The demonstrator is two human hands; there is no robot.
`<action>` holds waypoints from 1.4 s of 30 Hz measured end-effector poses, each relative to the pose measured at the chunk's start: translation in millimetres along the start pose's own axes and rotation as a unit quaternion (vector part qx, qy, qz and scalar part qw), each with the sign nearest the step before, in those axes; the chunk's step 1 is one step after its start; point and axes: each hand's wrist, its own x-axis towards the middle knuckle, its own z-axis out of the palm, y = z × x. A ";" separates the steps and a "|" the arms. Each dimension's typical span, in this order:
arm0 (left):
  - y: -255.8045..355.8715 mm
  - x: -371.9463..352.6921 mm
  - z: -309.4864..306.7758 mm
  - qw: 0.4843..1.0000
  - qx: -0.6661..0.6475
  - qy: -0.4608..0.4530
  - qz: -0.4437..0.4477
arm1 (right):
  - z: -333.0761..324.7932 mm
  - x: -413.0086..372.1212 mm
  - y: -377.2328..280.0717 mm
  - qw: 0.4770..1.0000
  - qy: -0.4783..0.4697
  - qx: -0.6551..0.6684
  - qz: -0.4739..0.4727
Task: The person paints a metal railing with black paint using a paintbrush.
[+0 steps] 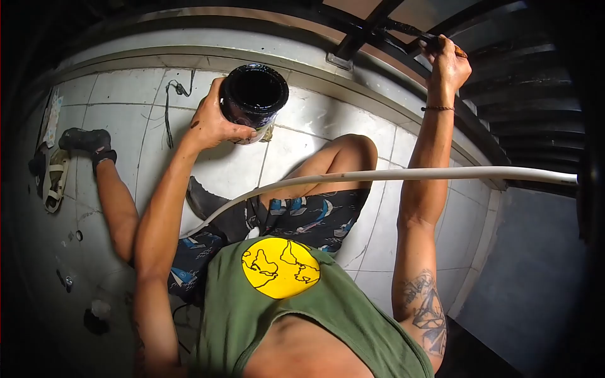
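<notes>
My left hand (217, 123) is wrapped round a paint can (249, 116), thumb in front and fingers behind its side. The can is tilted slightly toward me, its rim coated in glossy black and its inside dark. Up at the right, my right hand (449, 66) grips a paintbrush (462, 53) by its orange-brown handle. The brush's dark head points left, against or very near a black metal bar of the grille (378, 36); exact contact is hard to make out.
White floor tiles (302, 113) lie beneath me, below a pale ledge (353, 82). A white hose or cable (378, 175) crosses before my body. A dark cord (169, 113) lies left of the can. Sandals (57, 179) and small items are at far left. A grey-blue wall (523, 252) stands at right.
</notes>
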 end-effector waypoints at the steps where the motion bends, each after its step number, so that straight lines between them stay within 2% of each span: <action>1: 0.0 1.1 0.4 1.000 0.000 -0.004 0.002 | -0.4 0.2 2.1 1.000 0.004 -0.001 0.000; 3: 0.1 2.2 0.5 1.000 -0.005 0.000 -0.005 | -0.2 3.7 12.3 0.999 0.016 0.008 -0.036; 5: 0.3 2.1 1.7 1.000 -0.005 -0.002 -0.001 | 1.2 0.6 16.8 0.995 -0.016 -0.080 -0.058; 7: 2.0 3.9 2.8 1.000 -0.008 -0.002 0.004 | 1.5 -9.2 13.5 0.999 0.005 -0.046 0.016; 10: 4.9 4.5 4.1 1.000 -0.021 0.005 -0.006 | -9.5 -6.7 15.7 0.998 0.020 -0.031 0.040; 13: 4.8 3.3 4.0 1.000 -0.009 0.002 -0.009 | -11.5 -7.9 -3.2 0.999 0.021 -0.023 0.019; 14: 6.3 3.6 3.5 1.000 -0.008 -0.001 -0.015 | -8.5 -5.3 1.4 0.999 0.035 0.009 -0.014; 15: 7.8 4.2 3.7 1.000 -0.008 -0.006 -0.021 | -8.4 2.7 9.1 0.994 0.046 -0.061 -0.083; 17: 6.2 3.9 5.1 1.000 -0.013 -0.007 -0.016 | -7.4 4.5 19.6 0.993 0.045 -0.091 -0.058; 18: 6.5 3.7 5.1 1.000 -0.021 -0.005 -0.015 | -9.6 11.4 29.5 0.969 0.025 -0.234 -0.080; 19: 6.8 4.1 4.9 1.000 -0.020 -0.005 -0.013 | -15.0 13.3 40.9 0.967 0.039 -0.243 -0.061; 21: 7.6 3.1 3.4 1.000 -0.025 -0.002 -0.011 | -14.9 -1.8 35.3 0.991 0.020 -0.135 0.000; 22: 7.7 2.6 2.8 1.000 -0.025 -0.002 -0.012 | -17.8 -1.7 33.7 0.991 0.019 -0.135 0.001; 24: 7.7 3.1 1.5 1.000 -0.006 -0.003 -0.011 | -25.9 0.8 29.5 0.951 0.055 -0.277 -0.129; 27: 5.7 2.3 0.9 1.000 -0.018 -0.005 -0.016 | -23.6 2.2 16.1 0.953 0.089 -0.252 -0.144; 31: 7.0 1.7 0.0 1.000 -0.007 -0.007 -0.017 | -8.5 4.7 22.7 0.981 0.060 -0.117 -0.143; 32: 6.9 1.4 0.1 1.000 -0.003 -0.004 -0.012 | -2.8 3.9 24.5 0.990 0.034 -0.104 -0.093; 33: 7.2 1.1 0.5 1.000 0.000 -0.002 -0.008 | 0.3 -0.3 27.1 0.988 0.025 -0.134 -0.070; 35: 8.6 2.7 0.6 1.000 -0.005 -0.002 -0.005 | -1.6 -8.5 25.6 0.960 0.009 -0.256 -0.112; 36: 9.0 2.4 1.1 1.000 -0.008 0.000 -0.004 | -3.4 -8.1 35.9 0.955 0.034 -0.253 -0.152; 37: 8.1 2.0 2.8 1.000 -0.008 -0.001 -0.003 | -10.2 -7.4 37.2 0.955 0.035 -0.254 -0.152; 39: 5.8 3.3 4.0 0.999 -0.032 0.002 0.012 | -22.4 1.4 34.2 0.980 0.015 -0.161 -0.117; 41: 4.1 4.3 3.9 1.000 -0.026 0.001 0.012 | -18.3 -4.2 19.2 0.996 0.046 -0.042 -0.067; 42: 3.7 4.1 3.7 1.000 -0.024 -0.006 0.013 | -18.1 0.2 25.0 0.992 0.040 -0.075 -0.095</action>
